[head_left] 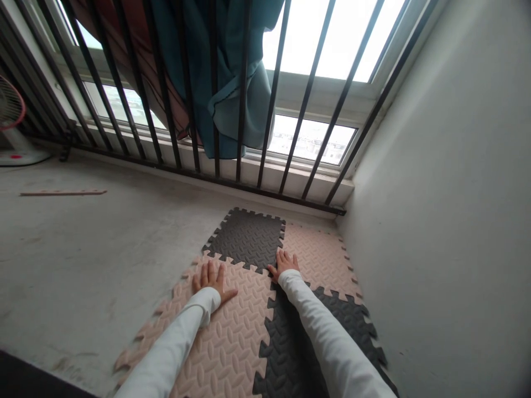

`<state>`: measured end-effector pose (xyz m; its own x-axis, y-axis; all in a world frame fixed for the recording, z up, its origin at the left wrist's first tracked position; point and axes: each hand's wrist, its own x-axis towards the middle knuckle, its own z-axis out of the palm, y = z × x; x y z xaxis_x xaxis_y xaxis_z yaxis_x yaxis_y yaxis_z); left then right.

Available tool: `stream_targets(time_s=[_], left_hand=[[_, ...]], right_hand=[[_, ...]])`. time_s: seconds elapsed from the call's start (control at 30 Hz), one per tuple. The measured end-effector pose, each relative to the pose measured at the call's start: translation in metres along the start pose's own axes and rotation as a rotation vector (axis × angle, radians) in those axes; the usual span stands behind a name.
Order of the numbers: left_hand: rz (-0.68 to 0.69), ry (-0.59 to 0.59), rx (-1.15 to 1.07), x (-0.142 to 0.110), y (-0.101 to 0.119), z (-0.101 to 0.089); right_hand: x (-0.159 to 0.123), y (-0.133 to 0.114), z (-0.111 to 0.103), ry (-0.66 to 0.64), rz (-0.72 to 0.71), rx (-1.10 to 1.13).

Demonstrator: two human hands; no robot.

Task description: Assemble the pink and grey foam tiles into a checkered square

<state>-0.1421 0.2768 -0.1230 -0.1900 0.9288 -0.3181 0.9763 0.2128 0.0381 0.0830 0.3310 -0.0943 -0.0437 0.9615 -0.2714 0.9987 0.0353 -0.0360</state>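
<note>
My left hand [211,283] lies flat with fingers spread on the near pink foam mat tile [236,331], close to its far edge. At the corner where the tiles meet, my right hand [286,265] presses down with its fingers apart. A far dark grey foam mat tile [249,237] borders the near pink one along a toothed seam. To its right sits a far pink foam mat tile [319,254]. Partly covered by my right sleeve is a near black foam mat tile [290,342]. Neither hand holds anything.
Bare concrete floor [95,249] stretches to the left, with a thin reddish strip [62,193] on it. Dark metal railing [199,172] runs along the window, with hanging cloths [224,83] behind it. A white wall [435,221] stands at right, a fan [16,127] at far left.
</note>
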Motion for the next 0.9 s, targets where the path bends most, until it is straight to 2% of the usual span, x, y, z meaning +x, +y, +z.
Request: stream_targets(time_s=[0.17,0.27,0.43,0.63,0.73,0.9], left_hand=[[-0.005,-0.016,0.003,-0.001,0.0,-0.001],[-0.004,-0.024,0.002,-0.002,0.0,-0.002],[-0.004,-0.007,0.007,0.0,0.0,0.001],[0.003,-0.003,-0.001,0.001,0.0,0.004],[-0.003,-0.008,0.002,0.0,0.0,0.002],[0.013,-0.019,0.005,-0.002,-0.001,0.001]], right_hand=[[0.021,0.004,-0.017,0.048,0.004,-0.017],[0.031,0.006,-0.018,0.017,0.012,-0.035],[0.047,0.014,-0.021,0.107,-0.016,-0.062],[0.075,0.021,-0.024,0.058,-0.054,-0.087],[0.087,0.022,-0.029,0.104,-0.081,-0.097],[0.106,0.026,-0.033,0.091,0.076,-0.067]])
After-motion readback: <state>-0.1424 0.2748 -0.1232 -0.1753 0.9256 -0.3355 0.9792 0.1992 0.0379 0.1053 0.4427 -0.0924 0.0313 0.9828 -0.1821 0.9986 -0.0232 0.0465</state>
